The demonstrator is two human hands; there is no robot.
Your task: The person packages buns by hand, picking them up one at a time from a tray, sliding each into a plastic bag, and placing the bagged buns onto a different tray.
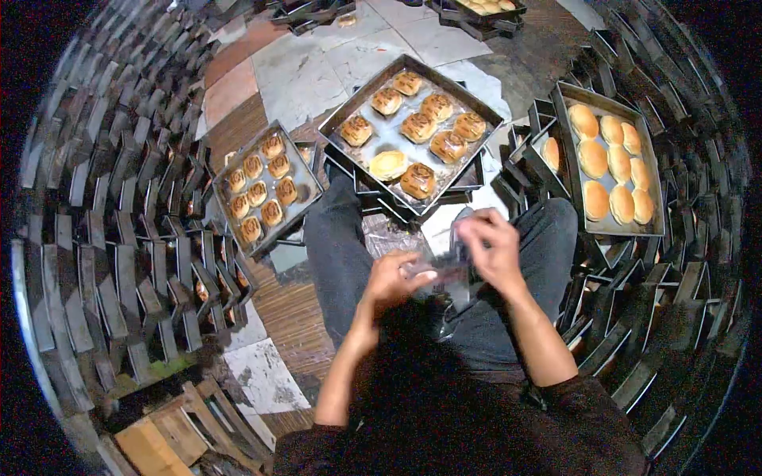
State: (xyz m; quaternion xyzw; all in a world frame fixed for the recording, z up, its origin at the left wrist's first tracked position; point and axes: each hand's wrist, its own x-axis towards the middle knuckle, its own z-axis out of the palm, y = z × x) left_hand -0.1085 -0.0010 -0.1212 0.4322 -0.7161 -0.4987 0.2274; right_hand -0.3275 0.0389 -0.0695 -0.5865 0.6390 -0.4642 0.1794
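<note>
Over my lap, a thin see-through plastic bag (455, 292) stretches between my two hands, smeared by motion. My left hand (394, 279) has its fingers closed on the left side of the plastic, thumb on top. At its upper right, my right hand (494, 244) pinches the same plastic with bent fingers. Just beyond the hands, a square metal tray (337, 155) rests on a stack of trays. Several buns with brown streaked tops (418, 127) sit in it, and one pale yellow bun (388, 165) lies near its front corner.
On the left stands a tray (305, 200) of smaller brown-patterned buns. A tray (656, 214) of smooth golden buns is at the right. Tall stacks of dark metal trays (127, 270) curve around both sides. Wooden boards (171, 432) lie at the lower left, and marble tiles (298, 75) cover the floor ahead.
</note>
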